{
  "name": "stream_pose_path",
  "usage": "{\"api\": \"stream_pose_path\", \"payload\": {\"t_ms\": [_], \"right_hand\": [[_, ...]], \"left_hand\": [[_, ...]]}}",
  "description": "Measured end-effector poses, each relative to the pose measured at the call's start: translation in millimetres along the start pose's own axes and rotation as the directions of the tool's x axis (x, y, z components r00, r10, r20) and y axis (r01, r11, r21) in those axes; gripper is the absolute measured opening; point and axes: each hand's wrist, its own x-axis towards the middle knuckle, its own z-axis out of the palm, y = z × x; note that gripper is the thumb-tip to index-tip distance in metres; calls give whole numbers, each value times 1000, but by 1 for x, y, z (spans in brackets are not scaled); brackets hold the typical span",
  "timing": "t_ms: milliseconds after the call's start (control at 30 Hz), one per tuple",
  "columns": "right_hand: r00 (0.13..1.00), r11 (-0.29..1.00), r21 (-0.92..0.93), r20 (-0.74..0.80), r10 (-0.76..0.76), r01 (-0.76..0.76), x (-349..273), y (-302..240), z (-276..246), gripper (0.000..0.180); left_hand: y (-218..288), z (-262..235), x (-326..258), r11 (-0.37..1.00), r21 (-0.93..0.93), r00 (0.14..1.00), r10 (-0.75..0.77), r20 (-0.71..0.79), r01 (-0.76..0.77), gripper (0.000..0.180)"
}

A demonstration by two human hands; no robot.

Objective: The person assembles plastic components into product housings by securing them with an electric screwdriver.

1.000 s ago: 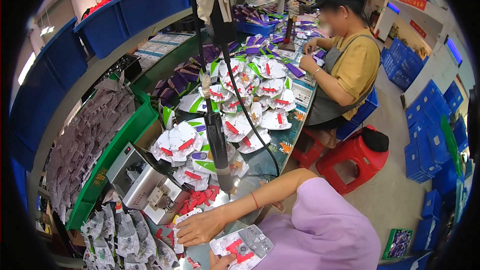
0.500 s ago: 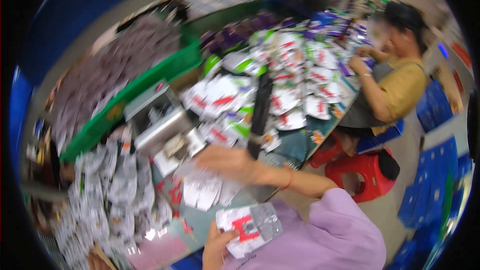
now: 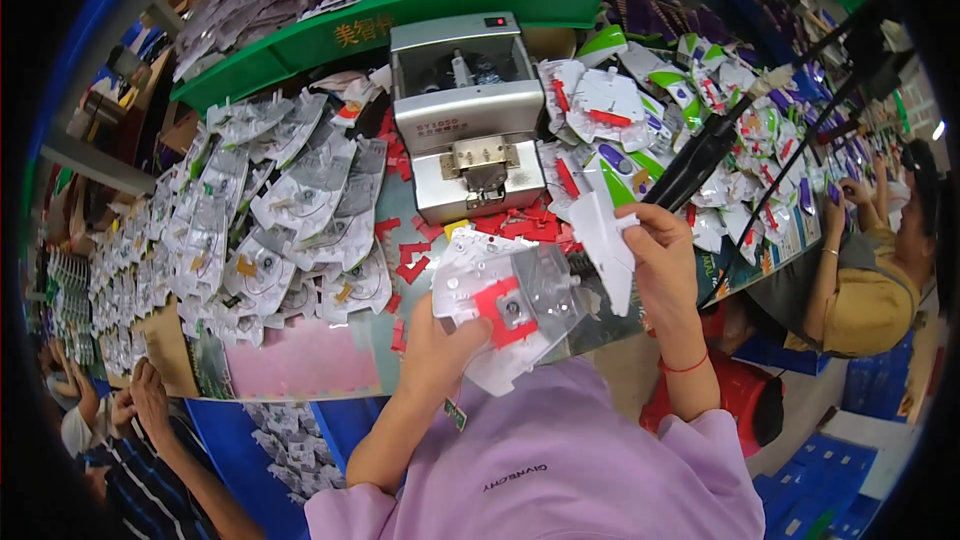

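Note:
My left hand [image 3: 437, 352] grips a white plastic housing half [image 3: 462, 262], its thumb pressed near a red bracket [image 3: 493, 302] set in the middle. A clear grey plastic section [image 3: 553, 285] forms the housing's right side. To the right, my right hand [image 3: 664, 252] pinches a thin, pointed white plastic panel [image 3: 601, 245] by its upper right edge. The panel is held close beside the housing, tilted; whether they touch I cannot tell. Just beyond both stands a silver screw feeder [image 3: 466, 105], with loose red brackets [image 3: 512, 226] around its base.
Stacked grey-white housings [image 3: 310, 190] cover the left of the table. White and green assemblies [image 3: 610, 100] pile up at the right, under a black rod-shaped tool [image 3: 697, 160]. A green bin [image 3: 330, 38] stands behind. Co-workers sit at right [image 3: 870, 290] and lower left [image 3: 150, 460].
The view has swung, bringing the screw feeder to the middle. My right hand, earlier blurred over white parts, now holds the white panel. My left hand still grips the housing half, now raised over the table.

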Motion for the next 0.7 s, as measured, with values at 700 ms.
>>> {"api": "stream_pose_path", "payload": {"t_ms": [700], "right_hand": [[926,709,-596,226,-303,377,-11,-13,17,13]], "left_hand": [[11,26,16,982,-56,967,185,176,-178,32]]}}
